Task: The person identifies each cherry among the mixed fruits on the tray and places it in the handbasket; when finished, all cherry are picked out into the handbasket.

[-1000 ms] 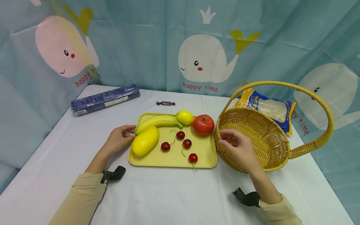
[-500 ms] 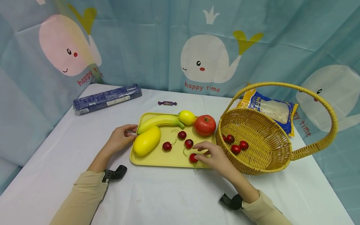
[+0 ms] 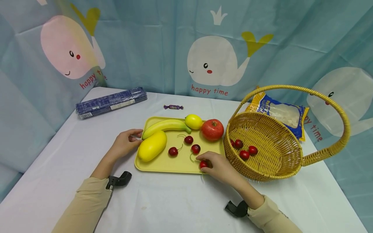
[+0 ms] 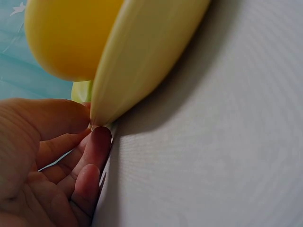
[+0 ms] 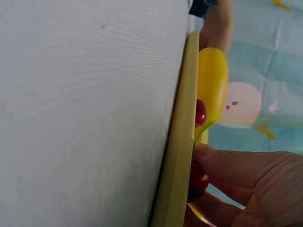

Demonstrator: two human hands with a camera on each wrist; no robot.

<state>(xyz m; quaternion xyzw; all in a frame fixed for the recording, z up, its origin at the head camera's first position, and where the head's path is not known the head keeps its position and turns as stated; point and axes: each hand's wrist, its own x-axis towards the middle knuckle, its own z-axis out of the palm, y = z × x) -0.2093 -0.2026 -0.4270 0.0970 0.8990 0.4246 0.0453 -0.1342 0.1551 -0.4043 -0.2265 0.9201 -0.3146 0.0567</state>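
Observation:
At the left rim of the yellow tray (image 3: 175, 167), my left hand (image 3: 124, 142) pinches the edge between thumb and fingers; the left wrist view shows this grip on the tray (image 4: 142, 61) up close. A yellow mango-like fruit (image 3: 152, 146) and a banana (image 3: 164, 126) lie just inside that rim. Over the tray's front right corner, my right hand (image 3: 217, 166) has thumb and fingers around a red cherry (image 3: 203, 164), also in the right wrist view as a dark red cherry (image 5: 198, 182). Three more cherries, one of them a stemmed cherry (image 3: 173, 151), rest mid-tray.
A lemon (image 3: 193, 122) and a red apple (image 3: 212, 130) sit at the tray's back right. Right of it stands a wicker basket (image 3: 271, 145) with a tall handle and several cherries inside. Behind are a blue-yellow bag (image 3: 281, 111), a wrapped candy (image 3: 173, 107) and a long blue packet (image 3: 112, 102).
My right hand has moved left from over the basket to the tray's front right corner and closed around a cherry there. The left hand stays at the tray rim.

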